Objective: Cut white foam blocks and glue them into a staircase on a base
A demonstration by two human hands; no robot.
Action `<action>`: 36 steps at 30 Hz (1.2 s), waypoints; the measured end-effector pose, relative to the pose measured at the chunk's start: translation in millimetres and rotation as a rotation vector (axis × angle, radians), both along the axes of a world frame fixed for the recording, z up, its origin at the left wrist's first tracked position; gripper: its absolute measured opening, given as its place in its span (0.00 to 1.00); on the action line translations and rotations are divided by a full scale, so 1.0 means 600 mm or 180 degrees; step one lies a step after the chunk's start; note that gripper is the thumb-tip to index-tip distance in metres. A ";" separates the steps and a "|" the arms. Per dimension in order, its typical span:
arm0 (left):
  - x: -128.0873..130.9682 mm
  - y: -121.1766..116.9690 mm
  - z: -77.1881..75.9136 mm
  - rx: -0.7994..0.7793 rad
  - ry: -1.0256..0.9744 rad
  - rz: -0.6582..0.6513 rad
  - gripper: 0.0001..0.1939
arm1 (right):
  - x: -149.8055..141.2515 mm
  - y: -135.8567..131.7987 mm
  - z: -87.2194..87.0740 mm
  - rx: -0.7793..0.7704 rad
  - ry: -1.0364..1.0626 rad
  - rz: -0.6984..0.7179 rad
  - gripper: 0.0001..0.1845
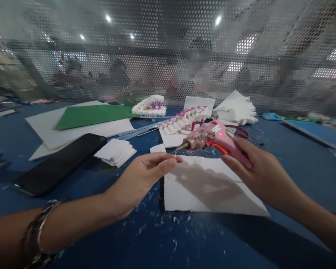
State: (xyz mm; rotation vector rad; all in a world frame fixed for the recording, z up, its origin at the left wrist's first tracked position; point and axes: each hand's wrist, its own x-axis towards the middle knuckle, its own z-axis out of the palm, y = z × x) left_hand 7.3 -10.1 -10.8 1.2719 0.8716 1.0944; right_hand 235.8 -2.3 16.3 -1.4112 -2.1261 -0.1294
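Observation:
My right hand (257,168) grips a pink hot glue gun (212,138) with an orange trigger, its brass nozzle pointing left. My left hand (145,175) is pinched at thumb and fingertip just under the nozzle tip, holding something tiny I cannot make out. Both hands hover over a white foam sheet (210,186) on the blue table (184,239). Behind the gun stands a white foam model with pink-topped pegs (182,121), and farther back a curved white foam piece (149,106).
A black phone (61,162) lies at the left, next to a stack of small white squares (116,151). Green card (92,116) rests on white sheets. A pile of white pieces (235,108) sits at the back. A perforated metal screen (168,56) closes off the table's far edge.

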 end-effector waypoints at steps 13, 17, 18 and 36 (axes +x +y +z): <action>0.001 0.000 0.008 -0.0100 0.0056 0.0147 0.09 | -0.001 -0.004 0.001 0.0044 -0.0019 0.0065 0.14; 0.000 0.001 0.009 0.0034 0.0446 0.0191 0.13 | -0.002 -0.004 0.002 -0.0089 0.0005 0.0026 0.15; 0.001 0.001 0.010 0.0047 0.0512 0.0212 0.14 | -0.002 -0.005 0.003 -0.0101 0.0021 0.0012 0.15; -0.017 0.017 0.017 0.0421 0.1104 0.0433 0.18 | 0.006 -0.002 0.010 -0.0077 0.0094 -0.0133 0.13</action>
